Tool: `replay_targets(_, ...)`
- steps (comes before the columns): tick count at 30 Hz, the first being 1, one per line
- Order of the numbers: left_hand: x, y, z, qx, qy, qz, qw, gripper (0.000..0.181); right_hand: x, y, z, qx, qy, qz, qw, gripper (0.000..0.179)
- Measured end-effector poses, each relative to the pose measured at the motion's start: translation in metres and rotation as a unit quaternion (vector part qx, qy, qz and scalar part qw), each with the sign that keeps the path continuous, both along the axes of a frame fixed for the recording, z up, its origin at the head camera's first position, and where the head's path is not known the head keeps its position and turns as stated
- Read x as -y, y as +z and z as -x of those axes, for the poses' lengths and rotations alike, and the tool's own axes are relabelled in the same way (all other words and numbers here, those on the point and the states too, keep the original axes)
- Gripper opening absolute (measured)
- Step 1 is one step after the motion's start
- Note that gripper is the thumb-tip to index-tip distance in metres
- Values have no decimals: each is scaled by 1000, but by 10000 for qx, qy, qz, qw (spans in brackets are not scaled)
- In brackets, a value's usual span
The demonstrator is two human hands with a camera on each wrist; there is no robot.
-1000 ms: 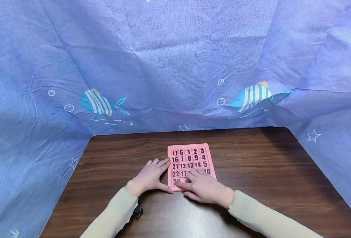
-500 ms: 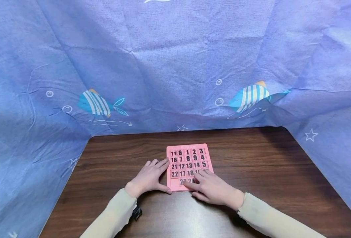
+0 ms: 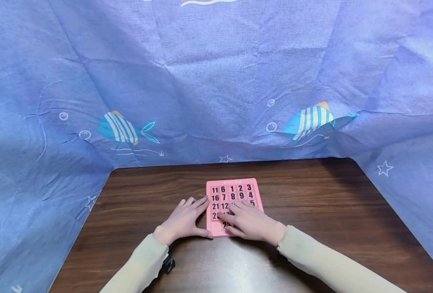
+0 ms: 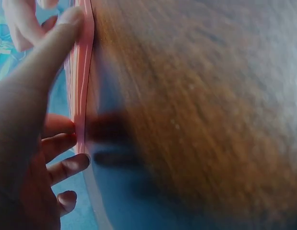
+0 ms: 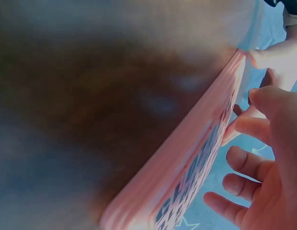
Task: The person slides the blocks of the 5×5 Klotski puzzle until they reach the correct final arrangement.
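One pink number board [image 3: 234, 182] lies flat near the middle of the dark wooden worktop [image 3: 150, 187], numbers facing up. The left hand [image 3: 184, 220] seems to brace it: thumb spread well away from the fingers and set at the lower left corner, a fingertip against the left side. The right hand [image 3: 253, 221] leans over the lower rows, fingers apart and lightly bent, pinching nothing that I can see. Its forefinger reaches to the tile [image 3: 214, 215] at the left end of the fourth row, covering part of the number; whether it presses or merely rests there, I can't tell.

Right below that tile is a bare slot [image 3: 215, 226], so I'd take this for one slide within a longer ordering of the numbers. The next move, I'd say, calls for a light, straight pull towards the near edge, with the left hand stopping any skid.
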State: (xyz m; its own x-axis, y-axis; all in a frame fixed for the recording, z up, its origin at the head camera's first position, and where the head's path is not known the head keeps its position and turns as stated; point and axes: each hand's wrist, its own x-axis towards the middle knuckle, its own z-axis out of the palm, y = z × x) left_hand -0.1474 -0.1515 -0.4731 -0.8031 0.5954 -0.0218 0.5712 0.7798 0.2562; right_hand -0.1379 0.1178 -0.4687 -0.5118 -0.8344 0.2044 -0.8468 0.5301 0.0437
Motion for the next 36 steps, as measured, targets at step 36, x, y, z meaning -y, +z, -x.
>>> replay_targets(36, 0, 1, 0, 241, 108, -84, 9996, 110, 9, 6, 20, 221, -251, -258, 9991, 41)
